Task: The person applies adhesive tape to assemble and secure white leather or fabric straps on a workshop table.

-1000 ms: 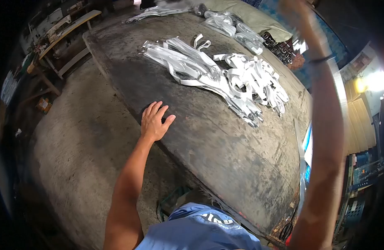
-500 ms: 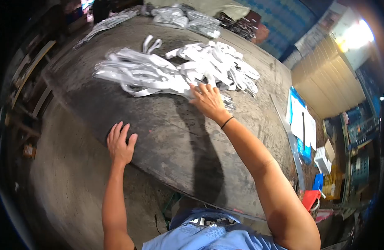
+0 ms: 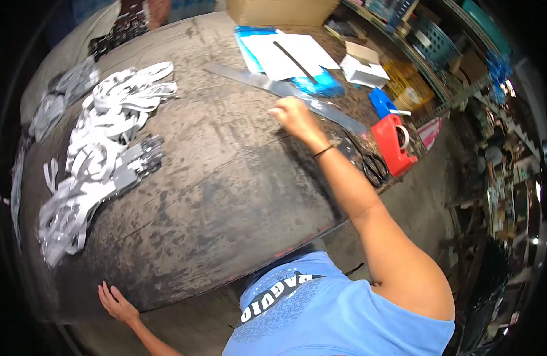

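Note:
My right hand [image 3: 294, 120] is over the table's right part, beside the long metal ruler [image 3: 276, 86]. Its fingers are curled closed and nothing shows in them. Down at the near left table edge, my left hand [image 3: 116, 302] rests with its fingers stretched out, holding nothing. A pile of white straps [image 3: 107, 115] lies on the left of the table, away from both hands. Nearer to me in that heap is a bundle in shiny clear plastic [image 3: 69, 213], with grey and dark ends at its right.
Black-handled scissors [image 3: 374, 169] lie beside a red tape dispenser [image 3: 394, 145] at the right table edge. Behind them are a blue object [image 3: 382, 102], a small white box [image 3: 363, 68] and white paper [image 3: 279, 50] on blue plastic. A cardboard box [image 3: 282, 10] stands at the back.
My view has swung right. My right hand has left the white straps, moved right toward the ruler and curled closed. My left hand remains at the table edge.

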The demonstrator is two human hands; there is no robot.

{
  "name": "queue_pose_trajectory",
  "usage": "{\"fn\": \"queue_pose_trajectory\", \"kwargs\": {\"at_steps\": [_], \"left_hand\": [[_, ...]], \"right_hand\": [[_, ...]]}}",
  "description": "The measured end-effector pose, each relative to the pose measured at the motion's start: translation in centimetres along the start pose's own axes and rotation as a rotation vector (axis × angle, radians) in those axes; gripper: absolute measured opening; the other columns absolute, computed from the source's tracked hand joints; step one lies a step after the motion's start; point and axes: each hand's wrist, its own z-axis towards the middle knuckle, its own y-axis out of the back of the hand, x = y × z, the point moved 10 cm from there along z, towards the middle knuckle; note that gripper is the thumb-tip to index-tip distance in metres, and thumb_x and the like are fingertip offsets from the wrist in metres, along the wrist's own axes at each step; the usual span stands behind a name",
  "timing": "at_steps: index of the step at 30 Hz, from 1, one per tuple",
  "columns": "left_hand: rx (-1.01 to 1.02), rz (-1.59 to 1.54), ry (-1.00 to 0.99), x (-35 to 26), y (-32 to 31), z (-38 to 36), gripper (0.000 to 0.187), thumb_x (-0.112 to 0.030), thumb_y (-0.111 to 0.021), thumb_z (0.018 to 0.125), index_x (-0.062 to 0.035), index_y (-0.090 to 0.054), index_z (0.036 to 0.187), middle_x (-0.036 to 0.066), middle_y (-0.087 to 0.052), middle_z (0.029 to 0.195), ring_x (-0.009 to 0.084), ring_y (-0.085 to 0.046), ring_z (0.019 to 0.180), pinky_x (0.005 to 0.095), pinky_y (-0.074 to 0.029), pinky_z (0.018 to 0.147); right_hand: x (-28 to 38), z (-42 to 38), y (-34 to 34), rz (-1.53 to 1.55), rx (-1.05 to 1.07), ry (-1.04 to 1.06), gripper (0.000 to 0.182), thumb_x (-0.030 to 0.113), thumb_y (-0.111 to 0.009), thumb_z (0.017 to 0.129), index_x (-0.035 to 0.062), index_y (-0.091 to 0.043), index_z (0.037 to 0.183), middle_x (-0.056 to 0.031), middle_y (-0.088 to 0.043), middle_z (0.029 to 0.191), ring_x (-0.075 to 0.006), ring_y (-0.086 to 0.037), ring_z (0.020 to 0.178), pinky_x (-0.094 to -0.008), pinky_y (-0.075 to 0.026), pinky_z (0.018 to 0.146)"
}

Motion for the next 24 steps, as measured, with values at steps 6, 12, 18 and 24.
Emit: {"fn": "queue_pose_trajectory", "kwargs": {"at_steps": [6, 12, 18, 24], "left_hand": [[0.03, 0.023, 0.056, 0.8, -0.2, 0.4, 0.05, -0.042, -0.04, 0.104, -0.0059, -0.056, 0.135, 0.015, -0.051, 0.141, 0.0329, -0.046, 0.13, 0.0441, -0.036, 0.108], [0.011, 0.067, 0.012, -0.4, 0.1, 0.5, 0.052, -0.041, -0.041, 0.103, -0.0034, -0.053, 0.137, 0.019, -0.051, 0.14, 0.0353, -0.046, 0.13, 0.0455, -0.036, 0.108], [-0.178, -0.042, -0.18, -5.5, 1.8, -1.3, 0.049, -0.035, -0.041, 0.104, -0.0024, -0.049, 0.14, 0.024, -0.045, 0.143, 0.0398, -0.043, 0.132, 0.0474, -0.034, 0.109], [-0.136, -0.326, -0.217, -16.8, 1.9, -5.6, 0.055, -0.039, -0.044, 0.102, 0.0006, -0.046, 0.141, 0.022, -0.036, 0.15, 0.0394, -0.036, 0.138, 0.0493, -0.03, 0.112]], "right_hand": [[-24.6, -7.5, 10.5, -0.301, 0.15, -0.618, 0.036, 0.036, -0.07, 0.081, 0.0084, -0.071, 0.104, -0.0194, -0.068, 0.112, -0.0384, -0.063, 0.108, -0.0484, -0.049, 0.093], [-29.5, -8.6, 9.2, -0.207, 0.204, -0.651, 0.066, 0.045, -0.074, 0.079, 0.0143, -0.055, 0.135, -0.0169, -0.046, 0.145, -0.0427, -0.039, 0.135, -0.0523, -0.034, 0.11], [-26.3, -8.1, 8.7, -0.265, 0.253, -0.652, 0.044, 0.039, -0.079, 0.075, 0.0143, -0.063, 0.107, -0.0133, -0.054, 0.132, -0.0374, -0.047, 0.126, -0.0553, -0.038, 0.101], [-26.0, -6.4, 10.5, -0.166, 0.117, -0.549, 0.028, 0.029, -0.076, 0.078, 0.0089, -0.062, 0.092, -0.0135, -0.069, 0.093, -0.0356, -0.065, 0.096, -0.0507, -0.048, 0.079]]}}
